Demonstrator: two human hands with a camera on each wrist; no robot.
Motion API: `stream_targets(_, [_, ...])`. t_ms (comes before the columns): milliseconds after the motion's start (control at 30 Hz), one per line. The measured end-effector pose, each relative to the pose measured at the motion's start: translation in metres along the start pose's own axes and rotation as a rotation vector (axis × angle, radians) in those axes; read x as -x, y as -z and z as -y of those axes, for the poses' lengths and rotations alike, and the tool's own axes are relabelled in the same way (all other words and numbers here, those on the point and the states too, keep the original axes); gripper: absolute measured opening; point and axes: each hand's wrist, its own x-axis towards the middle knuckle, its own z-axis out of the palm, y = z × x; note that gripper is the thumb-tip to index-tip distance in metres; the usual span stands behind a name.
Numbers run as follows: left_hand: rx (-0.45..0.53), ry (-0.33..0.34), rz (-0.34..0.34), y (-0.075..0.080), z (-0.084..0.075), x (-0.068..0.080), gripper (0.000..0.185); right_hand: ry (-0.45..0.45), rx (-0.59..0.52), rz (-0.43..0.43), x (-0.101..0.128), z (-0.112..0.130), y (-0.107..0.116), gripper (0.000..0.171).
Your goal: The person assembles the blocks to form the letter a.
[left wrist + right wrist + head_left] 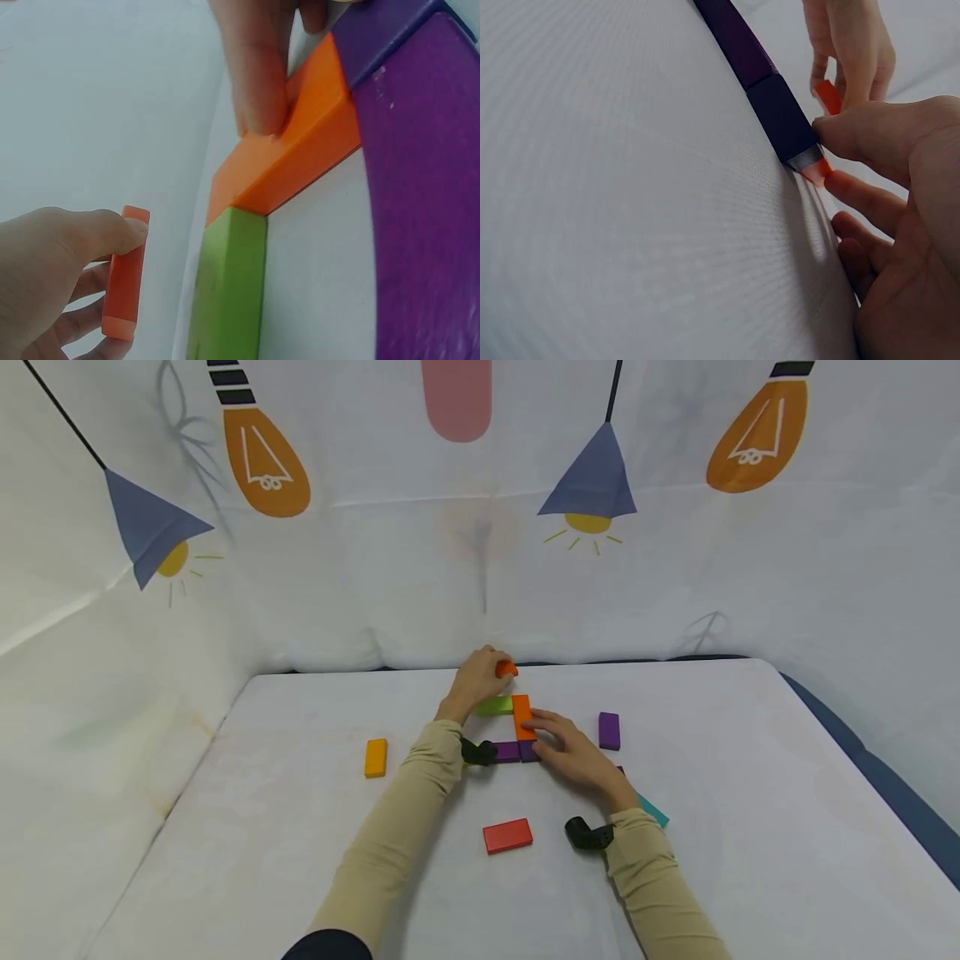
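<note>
L hand point(480, 681) pinching small orange block point(507, 669), R hand point(573, 752) on orange block point(522, 717)

2 beige long sleeves point(405, 827), a small black device, perhaps a camera point(588, 835), at each wrist

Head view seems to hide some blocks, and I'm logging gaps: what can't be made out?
- Teal block: head view, mostly under the right sleeve.
- Purple blocks: right hand covers their right end.
- Small orange block: mostly inside the left hand.
- Right wrist view: dim, only block edges.
</note>
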Motion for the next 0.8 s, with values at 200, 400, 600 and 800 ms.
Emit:
stream_targets(200, [-0.006, 0.006, -0.008, 0.006, 0.005, 0.003, 0.035, -0.003, 0.002, 0.002, 0.000, 0.000, 0.001, 0.039])
stream_targets(400, [0.001, 0.014, -0.017, 0.009, 0.010, 0.007, 0.035, -0.015, 0.018, 0.002, -0.001, 0.000, 0.000, 0.039])
stream_targets(600, [-0.001, 0.031, -0.007, 0.012, 0.016, 0.011, 0.036, -0.013, 0.032, 0.007, -0.002, -0.001, -0.001, 0.039])
stream_targets(800, [-0.006, 0.027, -0.025, 0.014, 0.023, 0.013, 0.036, -0.022, 0.039, 0.006, -0.004, -0.002, 0.000, 0.038])
